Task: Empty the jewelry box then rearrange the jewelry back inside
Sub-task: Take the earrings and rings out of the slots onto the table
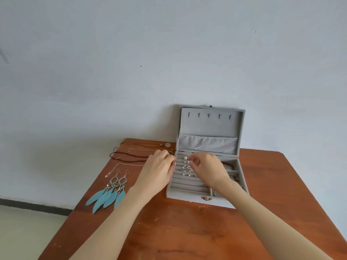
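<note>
Our right hand pinches a small pearl earring over the jewelry box slots, left hand curled at its rim, grip unclear; a slip drops it among the studs.

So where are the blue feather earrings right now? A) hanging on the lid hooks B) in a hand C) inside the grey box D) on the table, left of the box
D: the blue feather earrings lie flat on the table, left of the open jewelry box, with no hand touching them.
</note>
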Available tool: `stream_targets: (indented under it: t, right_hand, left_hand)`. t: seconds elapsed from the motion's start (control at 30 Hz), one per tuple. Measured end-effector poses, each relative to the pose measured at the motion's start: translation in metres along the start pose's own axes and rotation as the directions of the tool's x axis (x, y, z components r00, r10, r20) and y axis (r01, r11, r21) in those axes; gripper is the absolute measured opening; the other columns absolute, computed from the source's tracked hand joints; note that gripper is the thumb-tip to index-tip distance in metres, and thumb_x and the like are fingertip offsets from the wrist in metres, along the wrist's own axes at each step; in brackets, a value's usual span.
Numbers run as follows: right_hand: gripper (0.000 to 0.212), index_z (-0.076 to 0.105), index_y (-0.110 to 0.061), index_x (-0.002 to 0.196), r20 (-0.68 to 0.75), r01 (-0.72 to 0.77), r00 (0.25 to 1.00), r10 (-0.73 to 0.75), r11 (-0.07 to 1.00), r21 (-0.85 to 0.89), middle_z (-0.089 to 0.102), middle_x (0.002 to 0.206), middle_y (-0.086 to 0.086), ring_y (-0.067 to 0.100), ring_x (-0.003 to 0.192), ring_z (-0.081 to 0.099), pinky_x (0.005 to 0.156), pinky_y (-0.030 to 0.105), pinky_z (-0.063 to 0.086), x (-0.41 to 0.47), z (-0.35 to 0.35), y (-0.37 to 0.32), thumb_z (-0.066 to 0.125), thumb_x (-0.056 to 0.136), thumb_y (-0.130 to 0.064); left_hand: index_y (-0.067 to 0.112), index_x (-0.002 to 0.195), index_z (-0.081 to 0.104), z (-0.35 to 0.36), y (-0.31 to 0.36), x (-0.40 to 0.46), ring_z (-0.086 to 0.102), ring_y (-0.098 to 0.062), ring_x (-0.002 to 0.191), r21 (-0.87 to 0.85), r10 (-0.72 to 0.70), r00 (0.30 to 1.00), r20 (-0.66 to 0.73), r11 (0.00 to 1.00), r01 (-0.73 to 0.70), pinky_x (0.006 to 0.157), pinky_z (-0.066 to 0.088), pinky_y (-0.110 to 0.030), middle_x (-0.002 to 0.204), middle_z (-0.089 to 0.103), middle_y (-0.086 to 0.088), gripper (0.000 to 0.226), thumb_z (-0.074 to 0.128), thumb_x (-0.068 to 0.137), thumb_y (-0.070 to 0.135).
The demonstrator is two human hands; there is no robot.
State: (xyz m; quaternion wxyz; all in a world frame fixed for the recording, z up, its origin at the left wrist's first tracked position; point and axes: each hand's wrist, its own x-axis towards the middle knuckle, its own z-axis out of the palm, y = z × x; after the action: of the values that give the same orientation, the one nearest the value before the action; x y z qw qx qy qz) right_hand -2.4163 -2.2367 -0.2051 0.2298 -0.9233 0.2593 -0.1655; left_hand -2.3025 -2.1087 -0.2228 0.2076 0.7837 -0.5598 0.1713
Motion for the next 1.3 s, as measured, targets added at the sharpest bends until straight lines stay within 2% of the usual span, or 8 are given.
stream_targets:
  t: [0.17,0.43,0.67,0.77,0.87,1.07,1.2,1.3]
  right_hand:
    - [0.027,0.064,-0.016,0.115,-0.031,0.021,0.999,-0.024,0.994,-0.11,0.062,0.11,0.007,0.026,0.109,0.051,0.092,0.034,0.038,0.02,0.007,0.02,0.049,0.093,-0.02]
    - [0.029,0.062,-0.029,0.118,0.014,0.07,0.998,-0.069,0.979,-0.19,0.057,0.113,0.005,0.022,0.116,0.043,0.091,0.032,0.03,0.039,0.022,0.029,0.048,0.093,-0.026]
    - [0.024,0.063,-0.018,0.109,-0.013,0.056,0.998,-0.059,0.981,-0.186,0.058,0.114,0.003,0.021,0.118,0.042,0.093,0.033,0.03,0.044,0.026,0.028,0.049,0.091,-0.025]
    - [0.024,0.06,-0.016,0.109,-0.011,0.06,0.998,-0.064,0.973,-0.221,0.056,0.116,0.004,0.022,0.118,0.042,0.092,0.034,0.03,0.043,0.024,0.027,0.047,0.092,-0.026]
    - [0.023,0.059,-0.015,0.108,-0.05,0.045,0.997,-0.054,0.984,-0.173,0.057,0.113,0.003,0.021,0.116,0.044,0.089,0.032,0.03,0.037,0.023,0.026,0.048,0.091,-0.025]
    - [0.019,0.06,-0.012,0.105,-0.108,0.084,0.99,-0.088,0.995,-0.049,0.061,0.105,0.004,0.021,0.105,0.05,0.09,0.029,0.035,0.021,0.022,0.008,0.049,0.092,-0.022]
    - [0.018,0.059,-0.01,0.102,-0.074,0.187,0.98,-0.187,0.982,-0.005,0.062,0.1,0.004,0.019,0.102,0.051,0.083,0.023,0.036,0.008,0.031,-0.015,0.05,0.093,-0.021]
    - [0.018,0.059,-0.009,0.103,-0.024,0.259,0.966,-0.259,0.966,-0.01,0.062,0.1,0.005,0.021,0.101,0.051,0.085,0.026,0.037,0.004,0.042,-0.038,0.049,0.093,-0.02]
  left_hand:
    - [0.011,0.086,0.071,0.021,0.0,0.028,0.054,-0.025,0.076,0.041,-0.005,1.0,-0.009,0.999,0.005,0.062,0.05,-0.032,0.08,0.058,-0.004,0.023,0.079,0.065,0.005]
    - [0.02,0.079,0.073,0.048,-0.004,0.049,0.049,-0.026,0.072,0.025,-0.031,1.0,-0.001,0.999,0.031,0.056,0.047,-0.034,0.075,0.05,-0.004,0.014,0.08,0.067,0.019]
    - [0.015,0.08,0.069,0.052,-0.008,0.052,0.049,-0.027,0.077,0.005,-0.015,1.0,0.016,1.0,0.015,0.062,0.049,-0.038,0.082,0.054,-0.006,0.011,0.076,0.072,0.018]
    - [0.013,0.081,0.067,0.05,-0.007,0.048,0.05,-0.026,0.08,0.02,-0.03,0.999,0.015,0.999,0.029,0.062,0.042,-0.031,0.086,0.054,-0.006,0.011,0.075,0.074,0.019]
    - [0.012,0.082,0.066,0.045,-0.008,0.04,0.051,-0.026,0.083,0.017,-0.04,0.999,-0.005,0.999,0.04,0.065,0.035,-0.027,0.091,0.055,-0.007,0.012,0.074,0.076,0.018]
    - [0.012,0.085,0.065,0.022,-0.011,0.029,0.052,-0.026,0.086,-0.047,-0.06,0.995,-0.081,0.997,0.056,0.073,0.039,-0.029,0.096,0.055,-0.006,0.01,0.071,0.078,0.016]
    - [0.013,0.087,0.066,0.004,-0.033,-0.005,0.047,-0.027,0.094,-0.057,-0.175,0.981,-0.081,0.984,0.17,0.079,0.037,-0.034,0.098,0.056,-0.005,0.008,0.067,0.082,0.02]
    - [0.014,0.092,0.067,-0.007,-0.058,-0.034,0.045,-0.027,0.1,-0.044,-0.292,0.956,-0.017,0.956,0.291,0.086,0.038,-0.038,0.102,0.055,-0.004,0.012,0.063,0.085,0.023]
